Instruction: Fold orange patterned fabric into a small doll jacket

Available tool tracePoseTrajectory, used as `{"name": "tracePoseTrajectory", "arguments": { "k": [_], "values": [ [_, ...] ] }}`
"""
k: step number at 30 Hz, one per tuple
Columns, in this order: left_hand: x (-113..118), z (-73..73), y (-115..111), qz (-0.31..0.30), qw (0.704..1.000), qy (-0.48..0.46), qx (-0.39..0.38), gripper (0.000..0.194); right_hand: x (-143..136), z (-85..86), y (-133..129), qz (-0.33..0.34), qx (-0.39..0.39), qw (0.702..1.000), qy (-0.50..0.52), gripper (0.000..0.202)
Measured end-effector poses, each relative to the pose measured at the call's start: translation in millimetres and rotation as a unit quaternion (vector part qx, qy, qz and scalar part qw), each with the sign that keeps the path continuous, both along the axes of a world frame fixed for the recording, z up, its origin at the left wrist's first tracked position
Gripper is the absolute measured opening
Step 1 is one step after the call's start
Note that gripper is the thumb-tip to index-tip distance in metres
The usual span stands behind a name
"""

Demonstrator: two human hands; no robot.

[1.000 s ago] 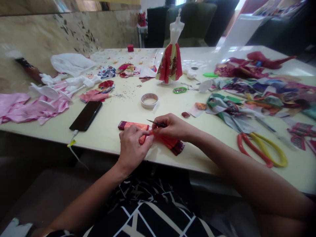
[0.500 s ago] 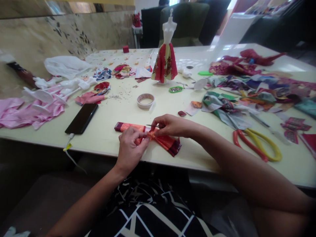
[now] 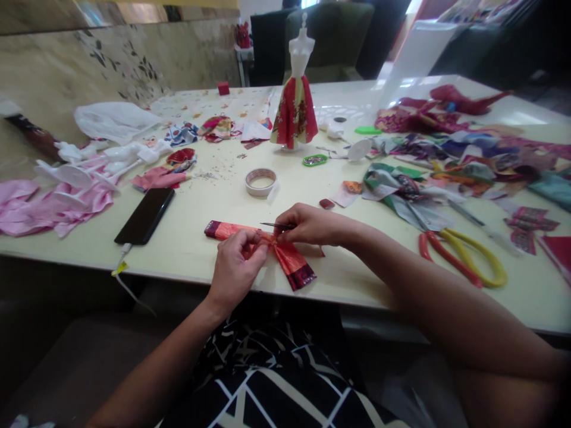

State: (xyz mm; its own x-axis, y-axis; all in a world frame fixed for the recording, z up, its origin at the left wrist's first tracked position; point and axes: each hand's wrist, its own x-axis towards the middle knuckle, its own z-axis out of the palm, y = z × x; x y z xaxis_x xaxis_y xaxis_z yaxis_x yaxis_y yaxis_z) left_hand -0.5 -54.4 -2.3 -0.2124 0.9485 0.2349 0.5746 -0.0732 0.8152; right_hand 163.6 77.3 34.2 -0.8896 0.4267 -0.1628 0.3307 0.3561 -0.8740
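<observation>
Close to the table's front edge lies an orange fabric strip [image 3: 292,261] with dark maroon ends, bunched at its middle. My left hand [image 3: 238,264] is closed, thumb and fingertips pinching the bunched part. From the other side my right hand [image 3: 307,226] is closed on the same gathers. A thin dark pointed tool [image 3: 274,225], maybe tweezers, sticks out leftward from its fingers. Fingers cover much of the gathered middle. Just beyond my hands is a roll of tape [image 3: 261,182] with its end loose.
A black phone [image 3: 145,216] on a cable lies left, near pink cloth [image 3: 84,214] and white stands. Farther back stands a small dress form [image 3: 301,50] in a red and gold skirt. Scissors [image 3: 473,258] with red and yellow handles and fabric scraps [image 3: 397,184] spread to the right.
The strip's right end has swung toward me and left, and a narrow piece shows behind it. Both hands keep their pinch, barely moved. The view has shifted slightly.
</observation>
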Motion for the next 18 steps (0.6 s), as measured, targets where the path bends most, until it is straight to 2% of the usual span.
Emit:
{"name": "tracePoseTrajectory", "arguments": {
  "k": [5, 12, 18],
  "values": [
    [3.1, -3.4, 5.4, -0.032, 0.995, -0.092, 0.007, 0.028, 0.9, 1.8, 0.1, -0.005, -0.028, 1.000, 0.012, 0.012],
    [5.5, -5.1, 8.2, -0.058, 0.986, -0.155, 0.004, 0.024, 1.6, 0.0, 1.1, -0.006, -0.038, 0.999, 0.032, 0.007],
    [4.3, -0.8, 8.7, -0.044, 0.989, -0.139, -0.029, 0.025, 1.8, -0.7, 1.8, -0.003, -0.038, 0.998, 0.044, 0.007]
  ]
}}
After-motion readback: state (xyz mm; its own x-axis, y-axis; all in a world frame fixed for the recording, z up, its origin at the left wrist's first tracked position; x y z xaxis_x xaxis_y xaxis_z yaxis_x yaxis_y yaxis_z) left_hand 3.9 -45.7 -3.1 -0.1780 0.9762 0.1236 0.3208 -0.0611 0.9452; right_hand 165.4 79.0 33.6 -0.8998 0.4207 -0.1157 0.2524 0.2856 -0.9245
